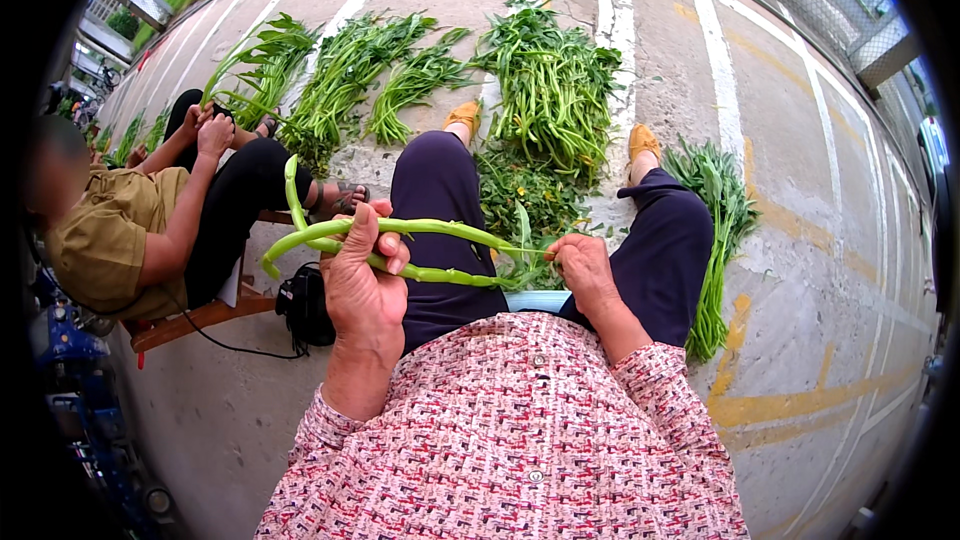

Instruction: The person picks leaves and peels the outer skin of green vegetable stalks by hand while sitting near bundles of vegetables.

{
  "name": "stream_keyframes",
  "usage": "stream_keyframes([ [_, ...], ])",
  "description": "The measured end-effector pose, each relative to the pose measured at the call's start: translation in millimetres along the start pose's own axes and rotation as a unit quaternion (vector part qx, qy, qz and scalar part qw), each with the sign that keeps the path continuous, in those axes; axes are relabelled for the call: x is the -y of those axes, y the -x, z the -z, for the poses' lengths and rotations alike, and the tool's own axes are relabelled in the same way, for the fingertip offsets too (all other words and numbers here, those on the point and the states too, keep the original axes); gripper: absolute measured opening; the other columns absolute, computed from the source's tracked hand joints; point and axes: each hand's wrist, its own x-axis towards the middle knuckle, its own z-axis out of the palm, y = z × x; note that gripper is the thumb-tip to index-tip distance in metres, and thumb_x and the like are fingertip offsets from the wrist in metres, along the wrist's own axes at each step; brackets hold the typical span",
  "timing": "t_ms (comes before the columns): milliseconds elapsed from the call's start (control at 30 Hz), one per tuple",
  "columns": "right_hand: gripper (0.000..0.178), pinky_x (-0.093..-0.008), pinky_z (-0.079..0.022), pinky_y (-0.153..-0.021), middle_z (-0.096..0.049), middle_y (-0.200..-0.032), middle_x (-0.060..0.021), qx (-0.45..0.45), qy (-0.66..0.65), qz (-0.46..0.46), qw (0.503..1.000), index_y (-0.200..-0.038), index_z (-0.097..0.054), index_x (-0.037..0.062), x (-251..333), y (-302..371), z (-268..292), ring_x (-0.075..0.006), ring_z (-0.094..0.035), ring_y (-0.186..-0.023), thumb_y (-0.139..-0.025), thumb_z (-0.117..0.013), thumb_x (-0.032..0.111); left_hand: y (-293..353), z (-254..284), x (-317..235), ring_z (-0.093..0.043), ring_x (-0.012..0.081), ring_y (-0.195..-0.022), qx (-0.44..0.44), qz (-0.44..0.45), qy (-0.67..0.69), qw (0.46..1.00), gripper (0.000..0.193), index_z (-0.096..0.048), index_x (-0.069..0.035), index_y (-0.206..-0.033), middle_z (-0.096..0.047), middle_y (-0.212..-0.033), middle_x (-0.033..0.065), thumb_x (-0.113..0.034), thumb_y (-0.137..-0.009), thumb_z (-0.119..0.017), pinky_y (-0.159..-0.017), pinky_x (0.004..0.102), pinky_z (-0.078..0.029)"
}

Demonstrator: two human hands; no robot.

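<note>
My left hand (363,285) is closed around a few thick green water spinach stems (420,227), held above my lap. One stem bends back on itself at the left, and another sticks up past my fingers. At the stems' right end, my right hand (583,265) pinches a thin green tip between thumb and fingers. A small leafy shoot (523,230) hangs close to that pinch. Below it, between my knees, lies a heap of plucked leaves (525,195) on the ground.
A large pile of water spinach (550,90) lies ahead of my feet, with more bunches (350,80) to its left. Another bunch (710,240) lies beside my right leg. At left a seated person (130,230) handles greens. A black bag (305,302) sits by the wooden bench (205,322).
</note>
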Motion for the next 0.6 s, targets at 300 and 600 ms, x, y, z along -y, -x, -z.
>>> stream_keyframes([
  [300, 0.020, -0.0373, -0.044, -0.053, -0.057, -0.058, -0.0147, -0.038, 0.257, 0.091, 0.961, -0.074, -0.063, 0.0013, 2.5, 2.7, 2.7, -0.0282, -0.057, -0.055, -0.075, -0.044, 0.009, 4.8, 3.0, 1.5, -0.052, 0.0110, -0.057, -0.014, 0.000, -0.015, 1.000, 0.010, -0.054, -0.009, -0.080, -0.061, -0.085, 0.0106, -0.012, -0.082, -0.063, -0.042, 0.0210, -0.036],
  [600, 0.014, -0.0376, -0.047, -0.062, -0.059, -0.069, -0.0168, -0.018, 0.281, 0.156, 0.947, -0.084, -0.060, 0.0016, 12.8, 11.9, -3.0, -0.0310, -0.059, -0.064, -0.079, -0.048, 0.006, 3.4, 1.8, -4.4, -0.052, 0.0101, -0.057, -0.009, -0.020, -0.018, 1.000, 0.010, -0.055, -0.009, -0.078, -0.060, -0.084, 0.0090, -0.012, -0.082, -0.063, -0.042, 0.0193, -0.037],
])
